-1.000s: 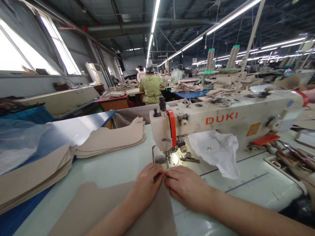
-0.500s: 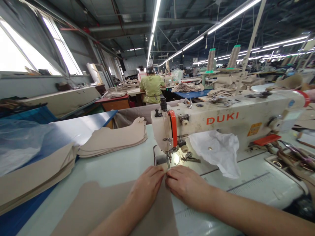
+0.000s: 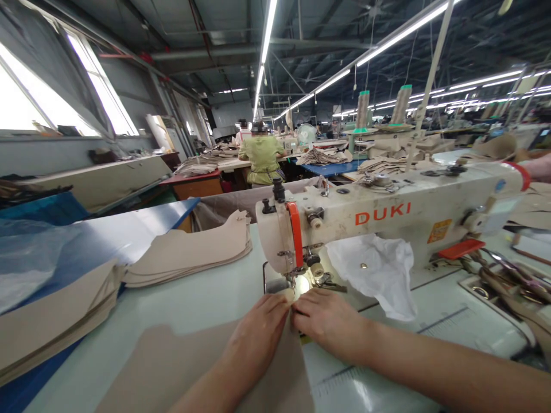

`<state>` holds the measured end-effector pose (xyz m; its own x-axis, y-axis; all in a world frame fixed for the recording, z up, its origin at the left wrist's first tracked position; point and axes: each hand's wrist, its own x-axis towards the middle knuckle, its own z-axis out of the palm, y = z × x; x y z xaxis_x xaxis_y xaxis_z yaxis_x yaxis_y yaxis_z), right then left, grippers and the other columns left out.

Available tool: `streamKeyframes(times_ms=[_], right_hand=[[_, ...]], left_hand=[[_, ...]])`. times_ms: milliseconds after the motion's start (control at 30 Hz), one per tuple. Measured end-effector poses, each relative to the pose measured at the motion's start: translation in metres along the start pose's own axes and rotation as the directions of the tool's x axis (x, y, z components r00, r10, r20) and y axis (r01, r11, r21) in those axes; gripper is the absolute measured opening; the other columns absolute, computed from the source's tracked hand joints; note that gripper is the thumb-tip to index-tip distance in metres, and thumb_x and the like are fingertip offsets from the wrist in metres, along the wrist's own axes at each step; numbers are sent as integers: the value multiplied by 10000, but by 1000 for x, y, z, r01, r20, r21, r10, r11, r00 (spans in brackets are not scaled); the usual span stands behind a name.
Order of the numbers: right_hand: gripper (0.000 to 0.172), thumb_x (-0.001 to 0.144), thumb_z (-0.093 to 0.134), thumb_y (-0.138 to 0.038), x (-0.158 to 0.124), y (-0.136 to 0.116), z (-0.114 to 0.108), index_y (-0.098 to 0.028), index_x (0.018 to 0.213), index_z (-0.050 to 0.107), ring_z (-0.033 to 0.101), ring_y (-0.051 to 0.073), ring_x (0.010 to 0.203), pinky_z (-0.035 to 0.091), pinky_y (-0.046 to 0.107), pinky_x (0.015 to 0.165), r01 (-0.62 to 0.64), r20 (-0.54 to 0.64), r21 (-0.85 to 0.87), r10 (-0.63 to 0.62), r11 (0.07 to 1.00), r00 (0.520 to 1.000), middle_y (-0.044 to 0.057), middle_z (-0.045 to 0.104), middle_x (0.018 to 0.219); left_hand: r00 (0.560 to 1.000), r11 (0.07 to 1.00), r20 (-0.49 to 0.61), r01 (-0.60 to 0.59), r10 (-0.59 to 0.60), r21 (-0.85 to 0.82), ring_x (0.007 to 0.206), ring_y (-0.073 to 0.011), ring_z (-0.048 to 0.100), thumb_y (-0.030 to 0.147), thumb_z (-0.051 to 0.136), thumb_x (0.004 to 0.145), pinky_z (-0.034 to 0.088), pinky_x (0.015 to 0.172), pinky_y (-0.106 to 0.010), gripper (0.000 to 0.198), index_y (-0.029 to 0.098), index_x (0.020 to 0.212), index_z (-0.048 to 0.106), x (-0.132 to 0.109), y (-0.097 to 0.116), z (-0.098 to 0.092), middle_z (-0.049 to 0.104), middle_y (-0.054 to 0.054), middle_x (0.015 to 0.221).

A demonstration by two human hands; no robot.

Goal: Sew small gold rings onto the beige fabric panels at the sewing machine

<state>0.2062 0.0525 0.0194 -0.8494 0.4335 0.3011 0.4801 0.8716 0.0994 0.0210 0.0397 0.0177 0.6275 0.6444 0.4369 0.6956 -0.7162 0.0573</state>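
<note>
A large beige fabric panel (image 3: 172, 367) lies on the pale sewing table, its far edge at the needle area of a white sewing machine (image 3: 336, 215) marked DUKI. My left hand (image 3: 258, 330) is closed, fingertips pinching the panel's edge just in front of the presser foot (image 3: 293, 281). Right beside it, my right hand (image 3: 329, 324) is closed too, its fingers curled on the same edge. Both sets of fingertips nearly touch. Exactly how the edge is folded between them is hidden by the fingers.
Stacks of cut beige panels (image 3: 193, 252) lie to the left. White cloth (image 3: 374, 272) hangs under the machine arm. At right a tray (image 3: 482, 292) holds metal rings and scissors. Thread cones (image 3: 362, 109) stand behind. A person in a green shirt (image 3: 260, 152) sits further back.
Both hands and the panel's edge have moved slightly forward, nearer the needle. The view has shifted a little, so the machine appears further left.
</note>
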Motion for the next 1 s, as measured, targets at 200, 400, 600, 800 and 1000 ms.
streamKeyframes(times_ms=[200, 400, 600, 800, 1000], right_hand=[[76, 887, 560, -212, 0, 14, 4, -143, 884, 590, 540, 190, 890, 406, 320, 815, -29, 14, 16, 28, 999, 999, 53, 622, 911], [66, 897, 545, -196, 2, 19, 5, -143, 911, 582, 549, 185, 907, 408, 308, 795, -73, -2, 63, 74, 995, 997, 54, 627, 956], [71, 910, 518, -176, 3, 20, 3, -142, 925, 580, 559, 183, 902, 414, 315, 752, -104, 12, 73, 103, 992, 995, 59, 629, 958], [73, 907, 518, -172, 3, 21, 7, -141, 943, 574, 556, 191, 914, 422, 317, 728, -105, 26, 96, 103, 990, 994, 63, 625, 963], [75, 909, 514, -164, 5, 21, 5, -133, 943, 573, 558, 188, 912, 423, 312, 744, -106, 27, 96, 104, 990, 994, 63, 625, 969]], left_hand=[[998, 996, -18, 58, -59, -66, 872, -202, 621, 70, 452, 856, 541, 806, -350, 193, 146, 907, 622, 12, -7, 7, 682, -78, 928], [998, 995, -31, 52, -55, -84, 879, -203, 621, 97, 439, 873, 537, 819, -360, 188, 164, 871, 615, 17, -17, 14, 679, -72, 912], [997, 989, -53, 56, -64, -137, 887, -190, 628, 166, 412, 907, 536, 828, -344, 222, 176, 900, 633, 18, -24, 18, 683, -68, 914], [992, 987, -103, 58, -74, -148, 884, -191, 635, 197, 420, 914, 545, 817, -340, 233, 172, 917, 652, 16, -27, 19, 692, -71, 918], [985, 990, -157, 54, -75, -133, 848, -184, 639, 213, 421, 914, 554, 788, -324, 246, 175, 890, 663, 17, -28, 21, 692, -69, 877]])
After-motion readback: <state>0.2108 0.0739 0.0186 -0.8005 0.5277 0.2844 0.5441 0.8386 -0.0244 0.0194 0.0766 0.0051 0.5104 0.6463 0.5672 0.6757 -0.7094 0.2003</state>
